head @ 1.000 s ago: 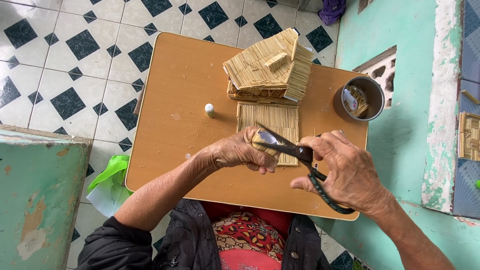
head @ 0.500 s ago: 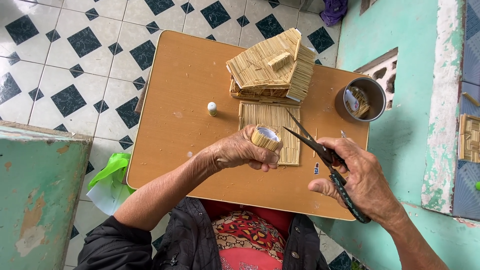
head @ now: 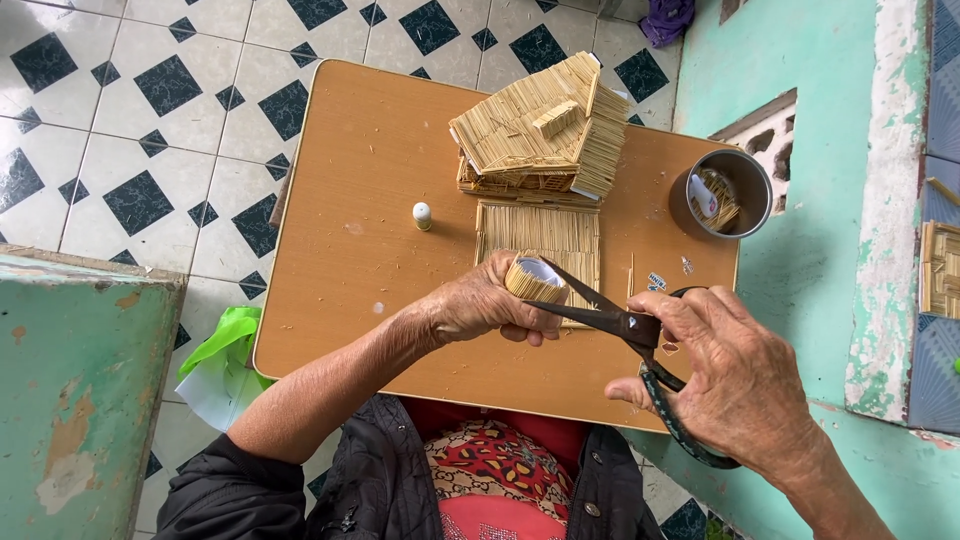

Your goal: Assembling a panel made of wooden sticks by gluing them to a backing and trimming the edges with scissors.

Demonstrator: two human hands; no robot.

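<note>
Left of the roll lies a green bag [head: 222, 345] on the floor, and a small bottle [head: 422, 215] stands up-left of it on the table [head: 340, 290]. The left hand [head: 480, 305] has its grip closed around the roll [head: 535, 278], perhaps bundled sticks. Just beyond the roll lies a stick mat [head: 545, 235], then a stick house [head: 540, 130]. Scissors [head: 625, 325], blades parted at the roll, sit in the right hand's [head: 735, 385] closed grip. A cup [head: 725, 192] stands up-right.

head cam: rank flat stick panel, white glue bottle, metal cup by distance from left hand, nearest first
From the left hand:
1. Flat stick panel, just beyond the hand, partly under it.
2. White glue bottle, farther up the table, on the hand's left.
3. Metal cup, far right edge of the table.
</note>
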